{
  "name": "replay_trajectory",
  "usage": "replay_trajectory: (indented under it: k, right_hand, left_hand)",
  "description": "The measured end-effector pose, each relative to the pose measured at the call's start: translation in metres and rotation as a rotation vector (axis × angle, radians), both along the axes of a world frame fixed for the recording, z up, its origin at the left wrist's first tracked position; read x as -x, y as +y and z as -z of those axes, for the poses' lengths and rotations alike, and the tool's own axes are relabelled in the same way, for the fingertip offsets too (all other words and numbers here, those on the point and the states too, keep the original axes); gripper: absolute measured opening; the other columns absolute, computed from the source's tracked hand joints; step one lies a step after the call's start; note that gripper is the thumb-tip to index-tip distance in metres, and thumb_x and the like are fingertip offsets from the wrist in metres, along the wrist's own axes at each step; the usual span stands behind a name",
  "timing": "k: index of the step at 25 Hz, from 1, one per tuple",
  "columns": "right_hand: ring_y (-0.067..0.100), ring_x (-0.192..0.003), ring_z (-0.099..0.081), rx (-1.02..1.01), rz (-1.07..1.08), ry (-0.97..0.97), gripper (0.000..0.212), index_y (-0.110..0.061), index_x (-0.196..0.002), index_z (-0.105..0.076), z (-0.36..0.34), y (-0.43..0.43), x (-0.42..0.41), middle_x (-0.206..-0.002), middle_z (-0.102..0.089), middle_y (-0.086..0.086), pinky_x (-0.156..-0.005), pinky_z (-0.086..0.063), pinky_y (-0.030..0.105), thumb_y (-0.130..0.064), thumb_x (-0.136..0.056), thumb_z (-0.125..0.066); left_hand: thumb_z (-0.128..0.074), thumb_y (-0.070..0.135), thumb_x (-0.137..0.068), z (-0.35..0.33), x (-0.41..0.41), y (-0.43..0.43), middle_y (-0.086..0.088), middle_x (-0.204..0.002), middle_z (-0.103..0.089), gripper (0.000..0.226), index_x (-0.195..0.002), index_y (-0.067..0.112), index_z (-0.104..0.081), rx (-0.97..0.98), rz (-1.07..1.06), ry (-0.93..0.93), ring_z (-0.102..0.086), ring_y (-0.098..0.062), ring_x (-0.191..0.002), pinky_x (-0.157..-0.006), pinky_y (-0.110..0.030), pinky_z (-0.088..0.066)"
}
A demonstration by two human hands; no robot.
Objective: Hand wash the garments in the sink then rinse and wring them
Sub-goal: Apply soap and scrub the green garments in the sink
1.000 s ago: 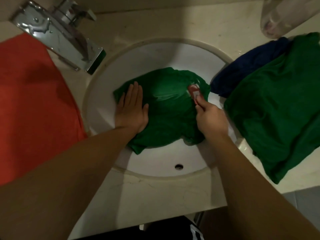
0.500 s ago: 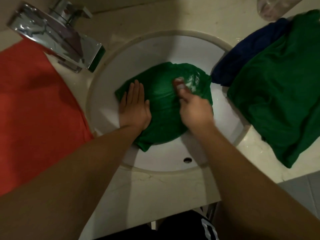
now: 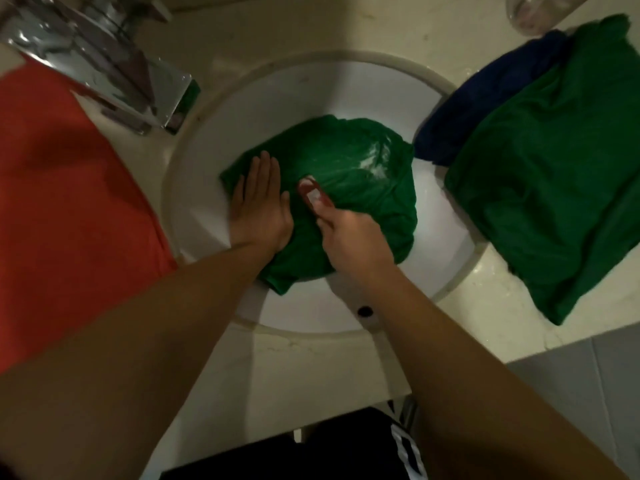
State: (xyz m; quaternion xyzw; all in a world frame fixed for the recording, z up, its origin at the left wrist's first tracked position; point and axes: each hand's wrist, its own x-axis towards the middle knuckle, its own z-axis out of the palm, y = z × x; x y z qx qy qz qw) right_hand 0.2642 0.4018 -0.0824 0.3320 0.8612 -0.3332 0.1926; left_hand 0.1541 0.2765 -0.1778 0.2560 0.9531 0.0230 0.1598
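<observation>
Count taken from the head view. One surface (image 3: 311, 375). One sink (image 3: 346, 74), with one overflow hole (image 3: 364, 310). One tap (image 3: 104, 64). Garments, four in all: two green, one blue, one orange. The green pair are the green garment in the sink (image 3: 346, 161) and the green garment on the surface (image 3: 554, 174), at right. The blue garment (image 3: 485, 98) lies partly under the latter. The orange garment (image 3: 69, 202) is at left. One soap (image 3: 311, 194), a red bar. One clear vessel (image 3: 540, 8), cut by the top edge; its kind cannot be told. Two hands: left hand (image 3: 259, 209), right hand (image 3: 353, 237).
</observation>
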Motion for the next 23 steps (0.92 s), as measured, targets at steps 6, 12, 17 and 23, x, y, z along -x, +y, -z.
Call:
replay_trajectory:
  k: [6, 12, 17, 23]
  right_hand:
    - [0.032, -0.092, -0.059, -0.182, 0.247, -0.168, 0.039, -0.047, -0.144, -0.055, -0.01, 0.071, -0.021, -0.112, -0.067, 0.014, -0.09, -0.048, 0.038, -0.037, -0.108, -0.043]
    - [0.034, -0.089, -0.065, -0.088, 0.007, -0.06, 0.036, -0.041, -0.142, -0.058, 0.004, 0.038, 0.007, -0.11, -0.068, 0.018, -0.085, -0.055, 0.043, -0.035, -0.108, -0.047]
    - [0.043, -0.101, -0.064, -0.267, 0.199, -0.041, 0.042, -0.042, -0.149, -0.05, -0.007, 0.089, -0.007, -0.114, -0.068, 0.022, -0.091, -0.054, 0.047, -0.035, -0.108, -0.044]
    - [0.033, -0.083, -0.064, -0.144, -0.005, -0.083, 0.048, -0.049, -0.154, -0.034, 0.012, 0.054, 0.001, -0.094, -0.064, 0.013, -0.081, -0.058, 0.048, -0.033, -0.109, -0.041]
  left_hand:
    - [-0.022, 0.036, -0.107, -0.001, -0.001, -0.001, -0.007, -0.171, -0.002, 0.063, -0.163, 0.01, -0.006, -0.016, 0.008, -0.016, -0.002, -0.02, -0.157, -0.127, -0.039, -0.006]
    - [-0.023, 0.037, -0.106, 0.003, 0.0, -0.002, -0.007, -0.171, -0.008, 0.064, -0.162, 0.01, -0.012, -0.008, 0.008, 0.035, -0.006, -0.02, -0.157, -0.126, -0.039, -0.009]
    - [-0.021, 0.037, -0.107, -0.002, 0.0, 0.0, -0.005, -0.171, -0.002, 0.063, -0.163, 0.011, -0.006, 0.004, 0.015, 0.007, -0.001, -0.018, -0.157, -0.126, -0.037, -0.001]
    - [-0.019, 0.038, -0.105, 0.0, 0.0, 0.0, -0.006, -0.171, -0.007, 0.064, -0.162, 0.01, -0.012, 0.02, 0.016, 0.027, -0.006, -0.018, -0.157, -0.125, -0.038, -0.008]
